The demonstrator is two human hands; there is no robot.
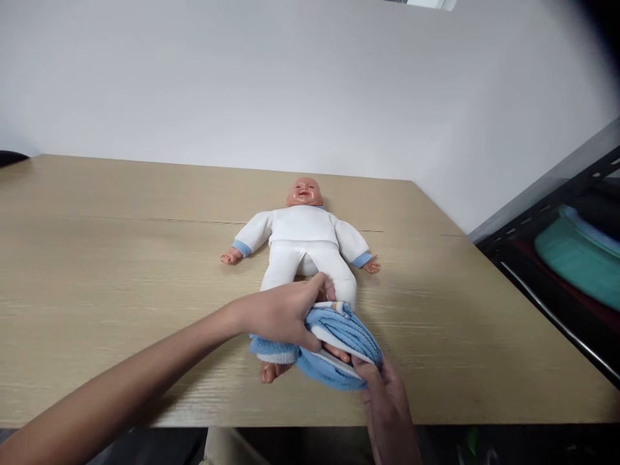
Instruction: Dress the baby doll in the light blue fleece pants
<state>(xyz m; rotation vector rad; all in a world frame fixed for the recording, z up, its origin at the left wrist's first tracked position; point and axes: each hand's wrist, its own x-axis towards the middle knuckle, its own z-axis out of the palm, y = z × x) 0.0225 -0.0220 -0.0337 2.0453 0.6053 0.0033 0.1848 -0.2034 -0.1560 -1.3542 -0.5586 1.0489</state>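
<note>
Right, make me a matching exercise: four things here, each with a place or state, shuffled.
Things:
1. White-clothed plastic baby doll
2. Fluffy blue-and-white cloth
3. Pale wood-grain table
4. Curved teal item

Place or state:
A. Beneath the doll
B. In the black rack at right
C. On its back, arms spread
D. Gripped by left hand and right hand

Pairs: 1-C; 2-D; 3-A; 4-B

Doll (304, 227) blocks the table (121, 265) centrally; both sides passable.
</note>
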